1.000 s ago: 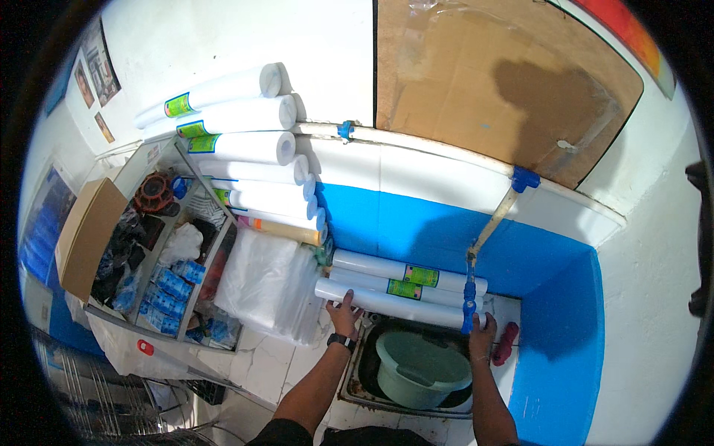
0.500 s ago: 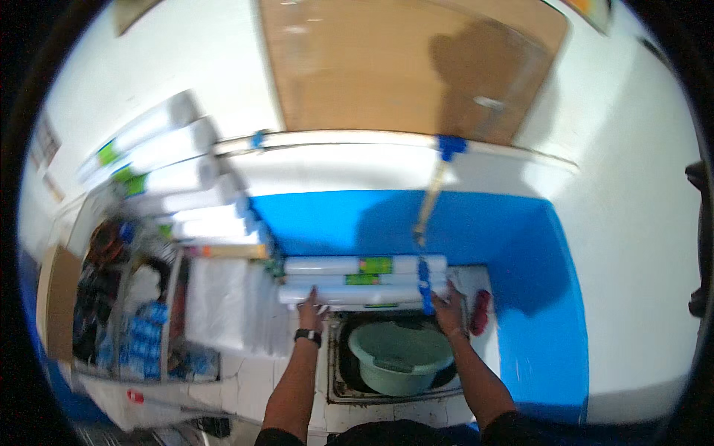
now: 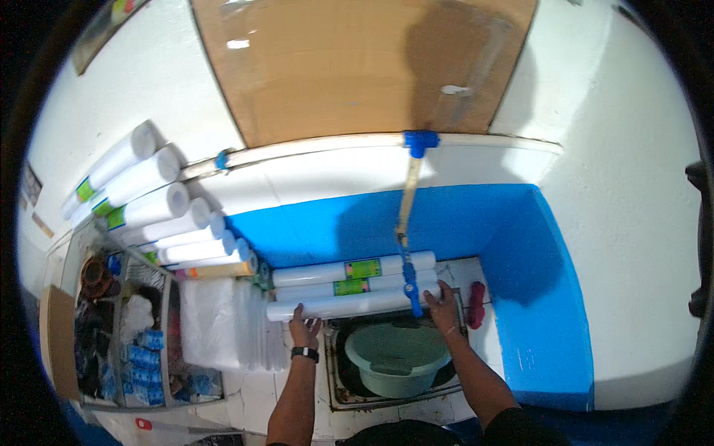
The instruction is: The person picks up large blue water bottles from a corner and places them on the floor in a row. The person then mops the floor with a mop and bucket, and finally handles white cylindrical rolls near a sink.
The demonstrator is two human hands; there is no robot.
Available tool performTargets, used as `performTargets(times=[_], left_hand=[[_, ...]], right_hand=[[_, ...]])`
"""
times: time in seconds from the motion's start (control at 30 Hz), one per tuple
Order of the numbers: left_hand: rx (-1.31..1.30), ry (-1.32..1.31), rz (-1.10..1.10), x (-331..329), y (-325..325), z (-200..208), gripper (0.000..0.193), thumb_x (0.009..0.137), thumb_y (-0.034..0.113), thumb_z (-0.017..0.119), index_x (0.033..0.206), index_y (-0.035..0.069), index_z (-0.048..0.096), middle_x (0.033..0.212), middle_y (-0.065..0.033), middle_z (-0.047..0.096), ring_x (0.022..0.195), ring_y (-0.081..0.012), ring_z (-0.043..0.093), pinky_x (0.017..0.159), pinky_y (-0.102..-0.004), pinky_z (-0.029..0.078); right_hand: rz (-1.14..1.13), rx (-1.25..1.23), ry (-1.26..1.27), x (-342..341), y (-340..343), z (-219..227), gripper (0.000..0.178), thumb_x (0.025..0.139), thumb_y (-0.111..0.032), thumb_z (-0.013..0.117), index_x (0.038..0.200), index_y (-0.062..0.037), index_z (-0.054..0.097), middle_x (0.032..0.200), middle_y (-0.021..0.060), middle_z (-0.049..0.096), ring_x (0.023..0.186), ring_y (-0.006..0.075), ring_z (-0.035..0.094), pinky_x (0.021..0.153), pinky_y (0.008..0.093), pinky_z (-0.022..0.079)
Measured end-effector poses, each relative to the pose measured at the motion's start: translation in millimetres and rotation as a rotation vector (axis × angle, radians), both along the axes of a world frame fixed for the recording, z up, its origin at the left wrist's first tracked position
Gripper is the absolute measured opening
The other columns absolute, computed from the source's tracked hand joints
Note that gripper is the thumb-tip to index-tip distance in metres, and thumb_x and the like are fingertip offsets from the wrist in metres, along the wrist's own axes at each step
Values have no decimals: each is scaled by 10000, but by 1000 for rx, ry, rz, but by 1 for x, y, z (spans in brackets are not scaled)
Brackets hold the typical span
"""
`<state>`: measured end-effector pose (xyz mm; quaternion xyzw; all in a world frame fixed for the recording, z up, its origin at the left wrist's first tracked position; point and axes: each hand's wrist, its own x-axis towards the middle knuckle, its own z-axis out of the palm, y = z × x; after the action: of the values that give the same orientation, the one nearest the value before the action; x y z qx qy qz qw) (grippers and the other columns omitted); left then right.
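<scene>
A long white roll (image 3: 349,304) lies sideways across the back of the sink, its left end a little nearer to me. My left hand (image 3: 303,329) grips it close to its left end, the thumb up against its side; a dark wristband circles that wrist. Near the other end, my right hand (image 3: 444,311) holds the same roll, fingers over its top. Right behind it lie two more white rolls, a middle roll (image 3: 387,283) and a rear roll (image 3: 320,273), both with green labels. The blue-handled tap (image 3: 411,291) hangs in front of the rolls.
A pale green basin (image 3: 398,381) sits in the metal sink (image 3: 335,394). Stacked white rolls (image 3: 149,208) and folded clear plastic (image 3: 212,320) stand at left, beside a glass case (image 3: 171,349) of small goods. A red object (image 3: 476,305) lies right, by the blue wall (image 3: 539,312).
The held front roll has come toward me, away from the rolls behind, its left end dipping nearer. Both hands have stayed on it. My view has shifted slightly.
</scene>
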<state>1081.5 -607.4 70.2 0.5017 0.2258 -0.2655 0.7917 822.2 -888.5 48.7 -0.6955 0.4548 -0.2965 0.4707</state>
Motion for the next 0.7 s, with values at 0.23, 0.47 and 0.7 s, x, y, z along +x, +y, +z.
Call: performTargets(times=[0.23,0.47,0.7], left_hand=[[-201,-488,143,-45,-4,109,640,918,275,709,1451,137,382,1402,-78,463,1261,-273,469,982,-503,433],[-58,-960,140,-23,54,213,563,940,234,710,1393,40,438,1271,-98,562,1128,-204,553,923,-372,463],[165,-1127,33,-32,104,231,630,899,108,755,1428,11,425,1324,-104,551,1188,-206,530,1023,-363,417]], right_hand=[[158,160,-131,-14,10,21,635,910,-261,746,1414,19,480,1444,221,505,1289,335,535,1070,434,447],[466,-374,282,13,27,49,757,824,-254,769,1483,-80,441,1454,239,472,1409,419,384,1144,520,348],[918,-773,580,68,2,50,879,872,-524,670,1567,-122,312,1614,220,252,1500,422,212,1201,614,139]])
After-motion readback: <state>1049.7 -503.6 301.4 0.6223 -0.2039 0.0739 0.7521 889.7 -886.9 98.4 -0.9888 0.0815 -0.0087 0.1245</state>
